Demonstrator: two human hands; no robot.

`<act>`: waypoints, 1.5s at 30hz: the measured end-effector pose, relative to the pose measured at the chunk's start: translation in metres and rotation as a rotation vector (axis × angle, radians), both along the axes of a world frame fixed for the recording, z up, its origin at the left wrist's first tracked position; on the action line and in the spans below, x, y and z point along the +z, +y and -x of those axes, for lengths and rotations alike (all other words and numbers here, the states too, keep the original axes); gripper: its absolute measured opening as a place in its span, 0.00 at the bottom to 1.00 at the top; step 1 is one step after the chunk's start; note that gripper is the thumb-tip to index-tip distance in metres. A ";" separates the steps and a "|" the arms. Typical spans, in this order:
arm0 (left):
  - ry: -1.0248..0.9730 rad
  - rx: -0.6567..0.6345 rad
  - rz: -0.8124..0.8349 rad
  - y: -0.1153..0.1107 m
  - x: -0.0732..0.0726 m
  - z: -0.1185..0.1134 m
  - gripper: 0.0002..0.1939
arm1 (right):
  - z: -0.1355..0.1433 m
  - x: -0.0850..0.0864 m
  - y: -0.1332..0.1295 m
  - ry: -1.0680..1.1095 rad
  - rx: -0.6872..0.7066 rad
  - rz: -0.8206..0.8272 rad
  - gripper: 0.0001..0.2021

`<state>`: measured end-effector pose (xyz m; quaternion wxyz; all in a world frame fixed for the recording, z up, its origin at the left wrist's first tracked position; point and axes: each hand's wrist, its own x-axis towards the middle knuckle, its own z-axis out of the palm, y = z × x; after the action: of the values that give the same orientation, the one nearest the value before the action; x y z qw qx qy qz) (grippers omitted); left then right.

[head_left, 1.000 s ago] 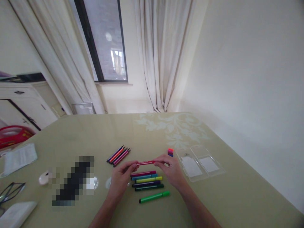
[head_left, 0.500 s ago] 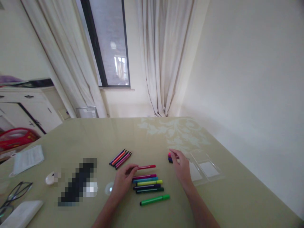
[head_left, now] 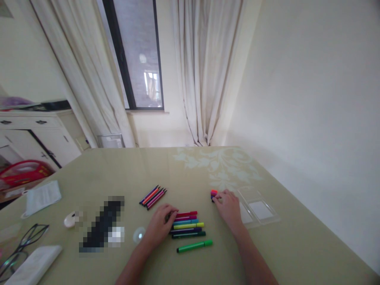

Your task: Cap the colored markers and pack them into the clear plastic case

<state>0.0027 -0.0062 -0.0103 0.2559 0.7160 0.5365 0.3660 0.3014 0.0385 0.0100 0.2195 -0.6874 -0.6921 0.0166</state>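
Note:
Several capped markers lie side by side in a row on the table. My left hand (head_left: 162,225) is closed on the left end of a red marker (head_left: 190,213), the farthest of the row, resting beside a magenta marker (head_left: 191,217). Below them are blue, yellow (head_left: 190,226), dark purple and dark green markers, with a bright green marker (head_left: 194,246) apart and nearer me. My right hand (head_left: 229,208) pinches at a small group of marker caps (head_left: 213,193), its fingertips partly covering them. Several uncapped markers (head_left: 153,196) lie together beyond my left hand.
A clear plastic case (head_left: 261,208) lies right of my right hand. At left are a blurred dark object (head_left: 102,223), a white mouse-like object (head_left: 70,219), glasses (head_left: 34,235), a white box (head_left: 37,263) and a face mask (head_left: 43,198). A round clear disc (head_left: 139,235) sits by my left wrist.
My left hand has brought the red marker down against the row of capped markers. My right hand has shifted slightly, its fingertips now lower at the caps.

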 end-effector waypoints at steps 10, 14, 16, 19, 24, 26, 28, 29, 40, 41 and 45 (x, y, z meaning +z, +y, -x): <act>0.275 0.494 -0.139 0.021 -0.009 0.067 0.19 | 0.003 0.003 -0.001 0.064 0.086 0.047 0.05; 0.406 0.498 -0.100 0.022 -0.013 0.069 0.18 | 0.006 -0.001 -0.001 0.054 0.139 0.012 0.07; 0.443 0.514 -0.096 0.023 -0.012 0.068 0.18 | 0.006 -0.001 -0.002 0.061 0.166 0.032 0.07; 0.479 0.535 -0.070 0.022 -0.011 0.069 0.18 | 0.005 0.000 -0.003 0.074 0.203 0.090 0.06; 0.503 0.532 -0.043 0.019 -0.007 0.073 0.17 | 0.009 0.004 -0.002 0.162 0.239 0.071 0.04; 0.496 0.514 -0.039 0.017 -0.005 0.072 0.15 | 0.013 0.007 -0.003 0.278 0.282 0.046 0.03; 0.475 0.493 -0.023 0.017 -0.003 0.071 0.14 | 0.018 0.010 -0.004 0.409 0.336 0.029 0.04; 0.460 0.484 -0.011 0.017 -0.003 0.071 0.13 | 0.020 0.011 -0.004 0.467 0.357 0.020 0.05; 0.233 0.440 -0.047 0.019 -0.004 0.059 0.19 | 0.034 0.015 -0.011 0.707 0.395 -0.058 0.08; 0.170 0.405 -0.078 0.018 -0.002 0.055 0.19 | 0.036 0.016 -0.011 0.705 0.405 -0.069 0.08; -0.023 0.204 -0.204 0.013 0.002 0.033 0.16 | 0.043 0.016 -0.015 0.695 0.451 -0.119 0.07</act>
<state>-0.0304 0.0071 -0.0085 0.1494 0.6758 0.5636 0.4509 0.2586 0.0234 0.0258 0.4703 -0.4581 -0.7099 0.2551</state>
